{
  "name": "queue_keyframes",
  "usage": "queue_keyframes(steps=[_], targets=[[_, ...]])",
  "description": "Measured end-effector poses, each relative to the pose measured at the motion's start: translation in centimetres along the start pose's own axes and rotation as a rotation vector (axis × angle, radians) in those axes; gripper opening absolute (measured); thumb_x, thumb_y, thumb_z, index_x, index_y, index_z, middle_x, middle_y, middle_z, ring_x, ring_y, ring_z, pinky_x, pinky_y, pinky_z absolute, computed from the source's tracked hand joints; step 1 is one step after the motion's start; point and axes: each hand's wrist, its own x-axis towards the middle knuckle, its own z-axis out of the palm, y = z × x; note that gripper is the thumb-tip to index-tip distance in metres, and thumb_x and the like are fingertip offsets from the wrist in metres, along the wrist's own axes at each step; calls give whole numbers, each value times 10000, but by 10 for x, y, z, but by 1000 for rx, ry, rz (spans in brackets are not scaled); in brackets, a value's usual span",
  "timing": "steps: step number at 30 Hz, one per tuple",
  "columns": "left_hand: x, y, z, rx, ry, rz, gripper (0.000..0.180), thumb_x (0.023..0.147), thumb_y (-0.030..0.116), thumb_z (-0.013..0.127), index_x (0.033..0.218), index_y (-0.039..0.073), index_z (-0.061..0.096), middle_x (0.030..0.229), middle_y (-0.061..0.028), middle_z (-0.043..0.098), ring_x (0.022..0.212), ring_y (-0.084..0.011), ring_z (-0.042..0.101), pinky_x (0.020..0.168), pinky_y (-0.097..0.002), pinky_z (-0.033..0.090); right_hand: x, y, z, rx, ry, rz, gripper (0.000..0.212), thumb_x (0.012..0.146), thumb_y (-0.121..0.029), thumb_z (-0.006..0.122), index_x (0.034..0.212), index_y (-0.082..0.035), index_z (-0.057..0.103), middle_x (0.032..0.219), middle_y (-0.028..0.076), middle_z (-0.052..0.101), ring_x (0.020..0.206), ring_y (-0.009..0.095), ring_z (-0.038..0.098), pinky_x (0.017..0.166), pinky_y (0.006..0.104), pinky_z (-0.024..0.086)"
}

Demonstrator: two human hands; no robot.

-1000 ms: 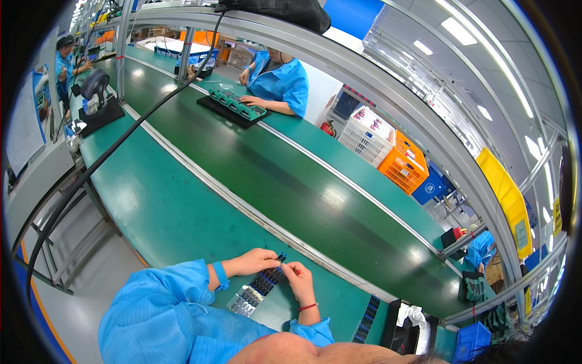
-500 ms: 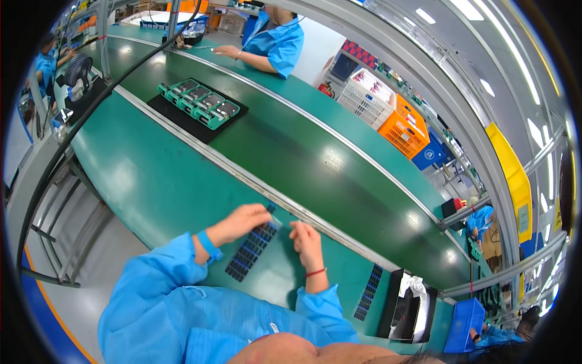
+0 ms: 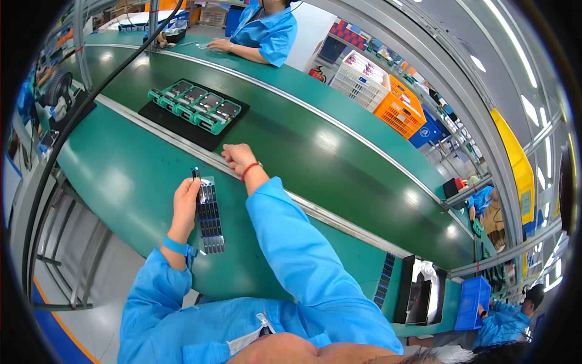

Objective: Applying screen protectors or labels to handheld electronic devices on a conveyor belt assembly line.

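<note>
My left hand (image 3: 186, 203) pinches the edge of a clear sheet of small black pieces in rows (image 3: 210, 218), held over the green table. One dark piece stands out at the sheet's top, by the fingertips. My right hand (image 3: 239, 159) reaches over the metal rail, fingers curled together; whatever is in them, if anything, is too small to make out. Just beyond it lies a black mat (image 3: 209, 141) on the belt. On that mat rests a row of green frames (image 3: 193, 104) with grey-black rectangular units in them.
A second sheet of black pieces (image 3: 384, 279) lies at the right, beside a black box with white lining (image 3: 420, 290) and a blue bin (image 3: 472, 303). A metal rail (image 3: 327, 212) divides table and belt. Across the belt sits a person in blue (image 3: 267, 33); a black cable hangs at left.
My right hand has moved forward and left, over the rail toward the mat. My left hand has moved left with the sheet, which now stands more upright in view.
</note>
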Motion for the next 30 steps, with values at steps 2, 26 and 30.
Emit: queue_keyframes(steps=[2, 26, 30], targets=[[0, 3, 1, -11, 69, 20, 170, 930, 196, 505, 853, 63, 578, 721, 49, 515, 648, -24, 448, 592, -196, 359, 13, -4, 25, 148, 41, 42, 188, 829, -148, 628, 858, 11, 532, 652, 61, 472, 434, 95, 339, 345, 241, 206], [132, 221, -101, 798, -602, 625, 132, 792, 122, 614, 733, 22, 550, 1244, -81, 523, 1315, -342, 280, 1041, -428, 233, -152, -42, -31, 192, 143, 129, 186, 876, -148, 572, 787, -127, 410, 582, -75, 323, 406, 8, 258, 352, 189, 169], [187, 228, -106, 955, -1098, 620, 111, 775, 211, 657, 773, 101, 665, 1372, -78, 406, 1350, -369, 191, 1078, -532, 138, -165, -20, -50, -568, 473, 10, 174, 857, -225, 610, 879, -55, 639, 706, 2, 607, 512, 75, 460, 446, 234, 361]])
